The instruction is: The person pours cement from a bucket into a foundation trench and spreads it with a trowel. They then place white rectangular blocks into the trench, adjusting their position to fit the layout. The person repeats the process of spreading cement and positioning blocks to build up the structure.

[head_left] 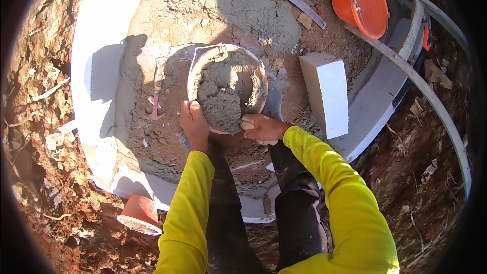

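A bucket (218,91) of wet grey mortar sits between my legs on the dirt floor of the white-walled round pit, its wire handle resting up around the rim. My left hand (194,124) grips the bucket's near-left rim, fingers closed over it. My right hand (261,128) is curled closed at the near-right rim, gripping it; some fingertips are hidden against the mortar. A hammer (156,106) with a light handle lies left of the bucket. A white block (327,96) stands to its right.
An orange bucket (369,7) tilts at upper right beside long curved grey strips (431,96). A metal square (297,2) lies on the dirt at the top. A red container (141,210) rests outside the white wall (96,30) at lower left, among leaves and soil.
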The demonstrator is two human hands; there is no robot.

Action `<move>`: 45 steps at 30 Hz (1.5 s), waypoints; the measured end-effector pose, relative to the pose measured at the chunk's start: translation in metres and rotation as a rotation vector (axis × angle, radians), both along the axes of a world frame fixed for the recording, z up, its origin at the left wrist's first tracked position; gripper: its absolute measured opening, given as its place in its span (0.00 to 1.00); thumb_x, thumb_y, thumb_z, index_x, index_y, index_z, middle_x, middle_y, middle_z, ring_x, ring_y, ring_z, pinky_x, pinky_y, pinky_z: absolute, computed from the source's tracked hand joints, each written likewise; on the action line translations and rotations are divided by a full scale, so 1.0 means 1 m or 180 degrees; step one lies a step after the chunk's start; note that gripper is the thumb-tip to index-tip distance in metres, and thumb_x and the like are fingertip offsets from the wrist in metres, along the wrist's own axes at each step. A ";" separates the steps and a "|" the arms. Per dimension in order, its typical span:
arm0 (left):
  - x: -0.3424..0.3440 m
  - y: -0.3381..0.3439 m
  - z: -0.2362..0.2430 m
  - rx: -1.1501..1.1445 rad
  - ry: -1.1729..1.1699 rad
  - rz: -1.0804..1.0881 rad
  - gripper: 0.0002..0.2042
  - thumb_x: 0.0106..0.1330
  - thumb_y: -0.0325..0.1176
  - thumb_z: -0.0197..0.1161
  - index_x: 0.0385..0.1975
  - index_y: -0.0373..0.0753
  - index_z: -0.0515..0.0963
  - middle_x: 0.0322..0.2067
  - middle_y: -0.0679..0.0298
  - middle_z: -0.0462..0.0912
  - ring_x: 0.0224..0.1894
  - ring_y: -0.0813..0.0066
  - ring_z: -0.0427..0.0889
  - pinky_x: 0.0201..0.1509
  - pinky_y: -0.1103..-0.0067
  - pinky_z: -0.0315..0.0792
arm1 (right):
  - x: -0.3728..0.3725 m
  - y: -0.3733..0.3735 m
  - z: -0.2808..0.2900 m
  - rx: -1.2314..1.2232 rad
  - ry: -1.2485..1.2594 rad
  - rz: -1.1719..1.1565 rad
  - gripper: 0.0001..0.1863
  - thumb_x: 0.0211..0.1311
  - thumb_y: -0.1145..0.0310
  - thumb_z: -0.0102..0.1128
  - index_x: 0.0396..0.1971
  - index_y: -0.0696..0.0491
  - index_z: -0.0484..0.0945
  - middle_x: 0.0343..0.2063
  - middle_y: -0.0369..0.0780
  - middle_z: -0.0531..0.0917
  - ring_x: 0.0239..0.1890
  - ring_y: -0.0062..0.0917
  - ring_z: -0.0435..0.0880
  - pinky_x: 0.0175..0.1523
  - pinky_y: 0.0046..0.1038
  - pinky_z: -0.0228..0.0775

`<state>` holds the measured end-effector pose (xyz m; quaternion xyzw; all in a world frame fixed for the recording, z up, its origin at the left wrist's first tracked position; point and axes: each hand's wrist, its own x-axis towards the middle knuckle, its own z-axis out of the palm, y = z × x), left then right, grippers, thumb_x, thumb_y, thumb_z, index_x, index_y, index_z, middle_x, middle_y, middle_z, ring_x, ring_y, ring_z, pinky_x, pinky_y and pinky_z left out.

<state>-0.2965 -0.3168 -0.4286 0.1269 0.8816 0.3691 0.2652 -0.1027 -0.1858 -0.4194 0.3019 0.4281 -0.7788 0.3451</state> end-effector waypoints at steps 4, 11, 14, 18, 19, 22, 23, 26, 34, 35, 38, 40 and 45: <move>-0.023 -0.021 -0.014 0.0233 -0.0912 0.0644 0.12 0.69 0.34 0.55 0.25 0.35 0.66 0.20 0.69 0.64 0.26 0.82 0.62 0.28 0.77 0.61 | 0.016 -0.015 0.019 -0.0164 0.0277 -0.0690 0.16 0.63 0.68 0.61 0.47 0.56 0.69 0.21 0.34 0.74 0.17 0.17 0.74 0.21 0.24 0.67; -0.051 -0.036 0.023 0.0326 -0.0823 0.0530 0.13 0.64 0.28 0.60 0.19 0.40 0.65 0.19 0.77 0.65 0.22 0.89 0.60 0.24 0.82 0.57 | 0.036 0.038 0.085 0.1965 0.0172 -0.1282 0.12 0.62 0.74 0.63 0.43 0.57 0.73 0.22 0.34 0.76 0.23 0.14 0.76 0.27 0.23 0.68; -0.073 -0.070 0.035 -0.0063 -0.0904 0.0813 0.11 0.64 0.28 0.60 0.20 0.40 0.68 0.18 0.77 0.67 0.22 0.89 0.62 0.25 0.83 0.59 | 0.016 0.064 0.051 0.3829 -0.0281 -0.1420 0.14 0.58 0.72 0.63 0.40 0.59 0.70 0.25 0.49 0.77 0.27 0.37 0.80 0.34 0.33 0.71; -0.115 -0.158 0.023 -0.0420 -0.0538 0.0837 0.07 0.66 0.31 0.58 0.25 0.39 0.74 0.18 0.74 0.70 0.20 0.88 0.65 0.22 0.84 0.60 | 0.023 0.099 -0.036 0.4709 -0.0484 -0.1297 0.17 0.62 0.63 0.55 0.40 0.62 0.70 0.28 0.52 0.77 0.33 0.50 0.78 0.39 0.41 0.71; -0.118 -0.191 0.019 -0.0526 -0.0477 0.0924 0.07 0.66 0.31 0.58 0.26 0.39 0.75 0.18 0.74 0.70 0.19 0.87 0.66 0.21 0.84 0.61 | 0.018 0.097 -0.039 0.4207 -0.0741 -0.1656 0.17 0.63 0.62 0.55 0.39 0.62 0.70 0.27 0.50 0.76 0.30 0.46 0.78 0.37 0.40 0.72; -0.110 -0.197 0.037 -0.0937 -0.1002 0.1362 0.08 0.67 0.34 0.56 0.28 0.38 0.75 0.18 0.71 0.71 0.18 0.85 0.69 0.18 0.83 0.66 | 0.024 0.090 -0.038 0.3048 -0.1517 -0.2595 0.16 0.66 0.58 0.52 0.38 0.59 0.71 0.24 0.42 0.75 0.22 0.32 0.76 0.28 0.34 0.71; -0.106 -0.189 0.046 -0.1056 -0.1068 0.1205 0.08 0.68 0.36 0.55 0.31 0.38 0.75 0.20 0.69 0.72 0.19 0.83 0.71 0.18 0.81 0.71 | 0.015 0.093 -0.039 0.2854 -0.1588 -0.2909 0.16 0.68 0.57 0.52 0.39 0.58 0.72 0.24 0.39 0.74 0.19 0.26 0.74 0.24 0.30 0.69; -0.094 -0.243 0.021 -0.0790 -0.1100 0.1706 0.09 0.68 0.36 0.55 0.32 0.38 0.75 0.22 0.68 0.74 0.20 0.82 0.73 0.18 0.81 0.72 | -0.015 0.111 -0.069 0.1824 -0.1762 -0.3988 0.16 0.72 0.55 0.49 0.33 0.55 0.70 0.19 0.36 0.72 0.15 0.22 0.73 0.17 0.27 0.68; -0.097 -0.264 0.016 -0.1020 -0.1411 0.1487 0.09 0.70 0.38 0.53 0.32 0.40 0.74 0.24 0.69 0.75 0.22 0.82 0.75 0.20 0.81 0.74 | -0.141 0.080 -0.101 0.0454 -0.1091 -0.4511 0.14 0.73 0.57 0.47 0.36 0.53 0.69 0.21 0.38 0.74 0.15 0.24 0.74 0.17 0.28 0.69; -0.095 -0.266 0.015 -0.1000 -0.1419 0.1547 0.09 0.71 0.39 0.53 0.32 0.40 0.73 0.24 0.69 0.75 0.22 0.82 0.74 0.21 0.81 0.74 | -0.161 0.076 -0.098 0.0549 -0.0990 -0.4268 0.13 0.73 0.58 0.47 0.36 0.53 0.69 0.21 0.38 0.74 0.15 0.24 0.74 0.16 0.28 0.70; -0.085 -0.266 0.015 -0.0899 -0.1448 0.1711 0.10 0.72 0.41 0.53 0.34 0.42 0.73 0.24 0.70 0.74 0.23 0.82 0.75 0.23 0.81 0.76 | -0.217 0.069 -0.088 0.0737 -0.0722 -0.3604 0.13 0.74 0.59 0.45 0.39 0.55 0.70 0.22 0.38 0.75 0.15 0.23 0.74 0.17 0.28 0.70; -0.083 -0.263 0.016 -0.0889 -0.1427 0.1823 0.11 0.73 0.43 0.53 0.35 0.43 0.73 0.25 0.70 0.74 0.24 0.82 0.75 0.23 0.81 0.76 | -0.250 0.066 -0.083 0.0879 -0.0744 -0.3603 0.13 0.74 0.61 0.44 0.42 0.56 0.70 0.22 0.37 0.75 0.16 0.23 0.74 0.19 0.26 0.71; -0.080 -0.248 0.024 -0.0904 -0.1510 0.2004 0.12 0.74 0.46 0.50 0.37 0.44 0.70 0.30 0.70 0.75 0.28 0.81 0.76 0.27 0.80 0.78 | -0.290 0.086 -0.110 0.3428 0.0107 -0.1313 0.22 0.65 0.61 0.52 0.45 0.67 0.69 0.33 0.59 0.81 0.38 0.54 0.82 0.45 0.42 0.75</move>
